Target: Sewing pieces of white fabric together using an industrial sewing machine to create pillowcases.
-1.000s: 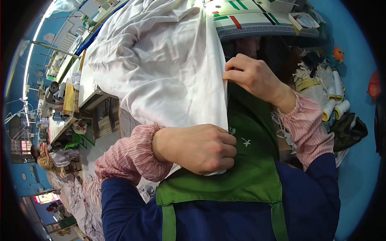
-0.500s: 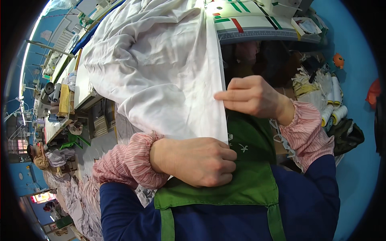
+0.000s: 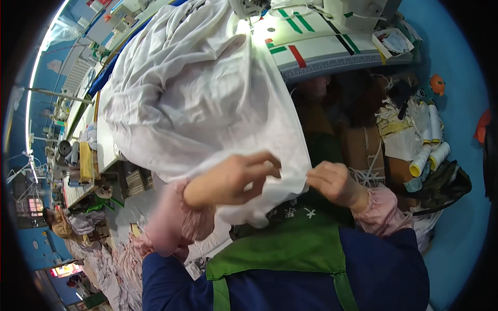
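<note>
A large white cloth [image 3: 207,114] drapes from the sewing machine's table toward my lap, gathered into folds on the left, with a straight edge along its right side. At that edge, low down, the thumb and fingers of my right hand [image 3: 336,184] are closed on the cloth. My left hand [image 3: 233,179] hovers over the cloth's lower part, slightly blurred, its bent fingers apart and nothing visible in them. Below the hands, the cloth's end hangs in loose folds over my green apron [image 3: 280,249].
The sewing machine's head [image 3: 250,9] stands at the far end of the cloth, beside a ruler strip [image 3: 332,63] on the table's front edge. A small white box [image 3: 392,41] sits at the right corner. White thread cones [image 3: 429,155] and scraps lie at the right; more machines line the left.
My left hand has opened and lifted off the cloth, moving up and left. My right hand has moved down along the edge and now pinches it. The cloth's lower end has loosened into folds.
</note>
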Available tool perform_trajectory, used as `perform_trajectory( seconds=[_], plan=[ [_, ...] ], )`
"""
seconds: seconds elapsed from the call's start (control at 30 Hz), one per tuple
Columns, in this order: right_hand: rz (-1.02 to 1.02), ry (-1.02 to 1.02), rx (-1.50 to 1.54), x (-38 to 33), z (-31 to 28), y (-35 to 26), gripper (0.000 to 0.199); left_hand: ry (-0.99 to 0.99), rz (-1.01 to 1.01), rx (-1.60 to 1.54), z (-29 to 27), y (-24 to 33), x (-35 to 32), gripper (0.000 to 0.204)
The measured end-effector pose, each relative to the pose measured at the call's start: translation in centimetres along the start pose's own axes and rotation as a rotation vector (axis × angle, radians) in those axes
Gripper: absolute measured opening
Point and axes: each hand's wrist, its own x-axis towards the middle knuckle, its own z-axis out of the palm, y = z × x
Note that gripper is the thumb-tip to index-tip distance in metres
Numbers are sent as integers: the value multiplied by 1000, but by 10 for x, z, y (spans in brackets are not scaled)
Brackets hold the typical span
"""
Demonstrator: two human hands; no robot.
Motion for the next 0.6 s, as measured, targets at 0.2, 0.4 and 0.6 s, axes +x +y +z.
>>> perform_trajectory(
  seconds=[0.2,0.4,0.6],
  plan=[
    [-61,135,73,23,-21,-5,19,4,25,-332,67,-36,27,29],
    [53,15,207,11,0,-1,13,564,-892,526,90,-126,-84,27],
    [379,-136,321,-20,49,25,17,88,-685,149,56,-68,-40,22]
  ],
)
